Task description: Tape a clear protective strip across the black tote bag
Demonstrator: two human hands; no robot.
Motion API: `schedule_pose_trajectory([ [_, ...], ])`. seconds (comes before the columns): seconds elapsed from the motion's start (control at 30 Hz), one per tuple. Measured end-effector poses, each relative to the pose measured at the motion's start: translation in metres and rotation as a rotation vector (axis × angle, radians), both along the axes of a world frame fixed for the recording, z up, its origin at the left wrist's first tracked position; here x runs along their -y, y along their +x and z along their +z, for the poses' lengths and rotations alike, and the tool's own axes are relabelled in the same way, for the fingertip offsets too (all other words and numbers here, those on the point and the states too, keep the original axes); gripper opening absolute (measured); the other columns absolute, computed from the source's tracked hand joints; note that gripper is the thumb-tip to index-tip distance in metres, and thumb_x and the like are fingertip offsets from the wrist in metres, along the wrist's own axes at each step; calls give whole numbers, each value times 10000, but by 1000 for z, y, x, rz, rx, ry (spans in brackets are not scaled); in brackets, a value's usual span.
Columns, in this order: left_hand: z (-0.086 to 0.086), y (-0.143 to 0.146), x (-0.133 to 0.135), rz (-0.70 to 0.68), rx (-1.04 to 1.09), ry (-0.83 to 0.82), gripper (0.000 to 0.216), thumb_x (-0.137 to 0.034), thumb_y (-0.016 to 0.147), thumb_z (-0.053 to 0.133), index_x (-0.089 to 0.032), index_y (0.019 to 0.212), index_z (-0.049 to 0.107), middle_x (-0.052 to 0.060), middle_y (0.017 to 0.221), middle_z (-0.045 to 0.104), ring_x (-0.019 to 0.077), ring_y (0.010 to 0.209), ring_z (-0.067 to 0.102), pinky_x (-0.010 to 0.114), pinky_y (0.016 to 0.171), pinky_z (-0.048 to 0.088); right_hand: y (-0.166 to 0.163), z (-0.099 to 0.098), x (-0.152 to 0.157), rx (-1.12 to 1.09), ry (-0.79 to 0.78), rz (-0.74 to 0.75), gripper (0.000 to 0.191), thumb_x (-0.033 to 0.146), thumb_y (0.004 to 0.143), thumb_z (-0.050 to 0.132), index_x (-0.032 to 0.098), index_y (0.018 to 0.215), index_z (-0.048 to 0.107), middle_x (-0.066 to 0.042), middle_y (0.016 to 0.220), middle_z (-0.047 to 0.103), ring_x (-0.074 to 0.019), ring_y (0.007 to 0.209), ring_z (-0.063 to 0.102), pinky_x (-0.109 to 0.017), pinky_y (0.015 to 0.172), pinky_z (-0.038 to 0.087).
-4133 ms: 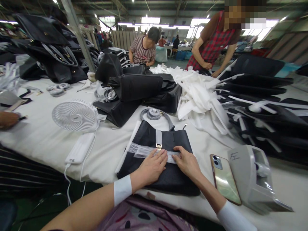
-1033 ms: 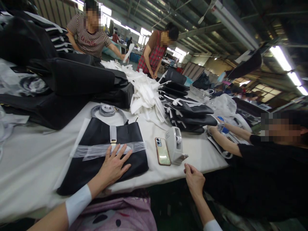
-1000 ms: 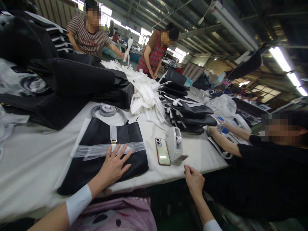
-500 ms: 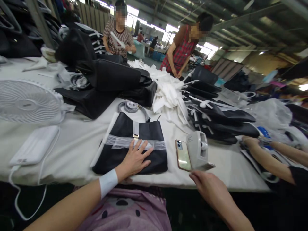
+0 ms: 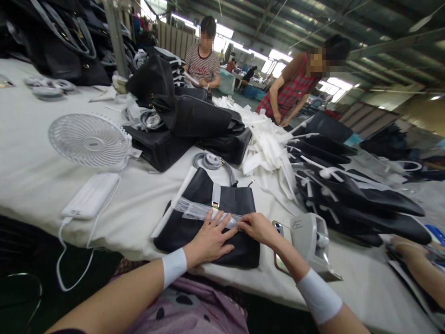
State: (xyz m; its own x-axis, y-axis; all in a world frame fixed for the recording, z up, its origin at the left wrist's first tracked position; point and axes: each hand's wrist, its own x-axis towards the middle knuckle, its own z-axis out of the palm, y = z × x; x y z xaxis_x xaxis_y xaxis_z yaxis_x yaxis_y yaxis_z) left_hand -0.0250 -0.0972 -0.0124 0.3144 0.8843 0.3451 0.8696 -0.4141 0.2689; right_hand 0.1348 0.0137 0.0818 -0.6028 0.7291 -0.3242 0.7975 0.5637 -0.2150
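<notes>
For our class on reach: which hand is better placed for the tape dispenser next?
Probably the right hand: it is nearer the tape dispenser, while the left hand lies on the bag.

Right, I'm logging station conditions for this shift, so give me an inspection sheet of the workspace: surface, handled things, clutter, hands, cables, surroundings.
Surface: white cloth, wrinkled.
Handled things: black handbag lying flat, clear plastic band across its front.
Clutter: white fan, power bank, smartphone, tape dispenser, heaped white strips, piled black bags.
Hands: left hand spread on the handbag; right hand at the band, fingertips together, anything between them too small to tell.
Cables: white cable from the power bank, looping below the cloth's edge.
Surroundings: people in striped shirt and plaid apron beyond the pile; another person's arm at far right.
</notes>
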Motion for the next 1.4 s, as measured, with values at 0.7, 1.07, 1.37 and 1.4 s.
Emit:
schedule_pose_trajectory([
  [0.7, 3, 2, -1, -51, -40, -42, 569, -552, 945, 309, -297, 1452, 344, 28, 1550, 310, 379, 1403, 229, 664, 1115, 97, -18, 0, -3, 264, 119, -146, 365, 450, 835, 527, 163, 722, 722, -164, 743, 705, -279, 773, 682, -290, 588, 408],
  [1.07, -3, 6, -3, -12, -68, -6, 595, -555, 941, 321, -312, 1481, 265, 11, 1540, 336, 345, 1390, 287, 631, 1119, 146, -3, 3, -11, 331, 173, -243, 657, 735, 751, 556, 124, 922, 725, -223, 904, 696, -338, 931, 667, -381, 775, 486],
  [1.37, 1, 6, -5, -16, -35, -42, 634, -517, 932, 360, -239, 1493, 261, 39, 1522, 369, 325, 1375, 314, 598, 1153, 91, 32, -3, -25, 332, 79, -368, 776, 844, 679, 502, 109, 812, 712, -210, 755, 684, -347, 805, 677, -385, 703, 473],
  [1.4, 0, 6, -5, -13, -39, -40, 634, -514, 931, 363, -230, 1490, 269, 48, 1520, 372, 322, 1376, 317, 592, 1156, 86, 36, -6, -26, 313, 23, -391, 780, 848, 693, 475, 108, 785, 702, -193, 692, 672, -331, 745, 677, -372, 672, 469],
])
